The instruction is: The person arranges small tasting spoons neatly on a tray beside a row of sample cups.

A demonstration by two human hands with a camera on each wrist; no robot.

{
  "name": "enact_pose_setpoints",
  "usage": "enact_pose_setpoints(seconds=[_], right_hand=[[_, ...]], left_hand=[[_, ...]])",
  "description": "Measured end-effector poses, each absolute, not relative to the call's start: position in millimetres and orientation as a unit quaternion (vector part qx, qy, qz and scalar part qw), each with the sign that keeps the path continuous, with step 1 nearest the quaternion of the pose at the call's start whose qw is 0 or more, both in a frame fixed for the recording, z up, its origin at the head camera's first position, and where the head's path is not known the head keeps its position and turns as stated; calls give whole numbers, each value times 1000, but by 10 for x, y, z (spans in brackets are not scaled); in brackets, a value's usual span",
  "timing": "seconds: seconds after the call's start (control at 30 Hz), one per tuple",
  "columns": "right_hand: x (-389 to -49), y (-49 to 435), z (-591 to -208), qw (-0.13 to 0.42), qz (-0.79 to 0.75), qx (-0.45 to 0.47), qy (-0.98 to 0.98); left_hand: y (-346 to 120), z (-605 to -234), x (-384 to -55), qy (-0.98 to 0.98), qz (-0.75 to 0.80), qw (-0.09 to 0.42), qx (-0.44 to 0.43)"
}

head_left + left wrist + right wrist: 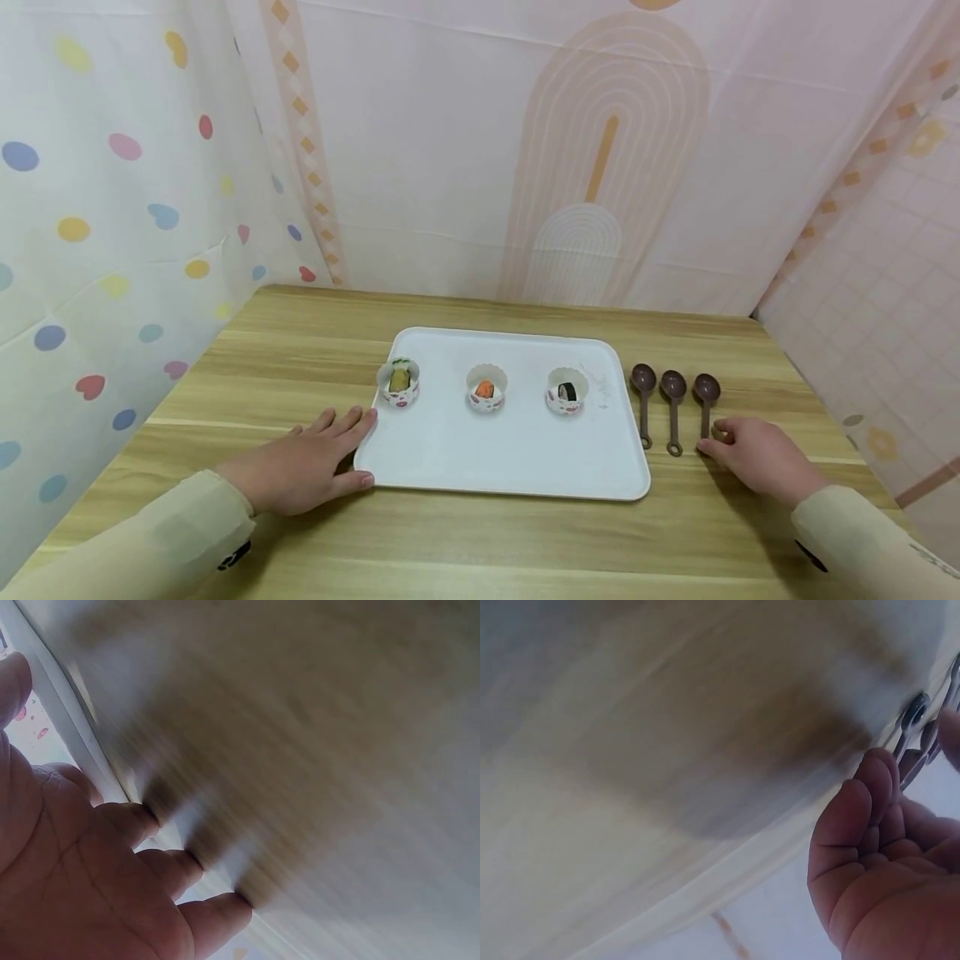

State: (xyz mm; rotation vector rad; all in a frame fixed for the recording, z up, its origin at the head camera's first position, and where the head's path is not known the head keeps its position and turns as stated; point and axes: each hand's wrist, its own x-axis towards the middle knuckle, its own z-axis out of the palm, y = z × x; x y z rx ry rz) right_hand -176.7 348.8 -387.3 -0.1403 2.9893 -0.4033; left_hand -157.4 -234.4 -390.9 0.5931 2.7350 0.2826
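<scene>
My left hand [300, 471] rests spread on the table at the left end of a white tray [495, 462], its fingertips and thumb right at the rim. In the left wrist view its fingers [176, 871] point down along the tray's edge. My right hand [765, 458] is low over the table at the rightmost of three brown measuring spoons. Its thumb overlaps the handle end of that spoon [707, 389], with the index fingertip just beside it. The right wrist view has the fingers [840, 814] loosely bent and the thumb apart from them, spoons showing beyond.
On the tray stand three patterned paper cups: the left cup [400, 396] holds a green-brown piece, the middle cup [486, 404] an orange-topped piece, the right cup [564, 406] a dark-wrapped roll. Two other spoons [673, 385] lie beside the tray. Patterned curtains [420, 150] surround the wooden table [480, 542].
</scene>
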Motion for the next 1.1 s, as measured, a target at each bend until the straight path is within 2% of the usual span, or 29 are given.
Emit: enact_pose_setpoints(seconds=[0.3,1.1], right_hand=[[-1801,3426,-3865,56,-125,-32,990],[-1830,3397,-3821,101,-191,35,976]], left_hand=[[-2344,-3912,-1572,960,95,164,206],[-2350,-3909,-1578,959,98,164,211]])
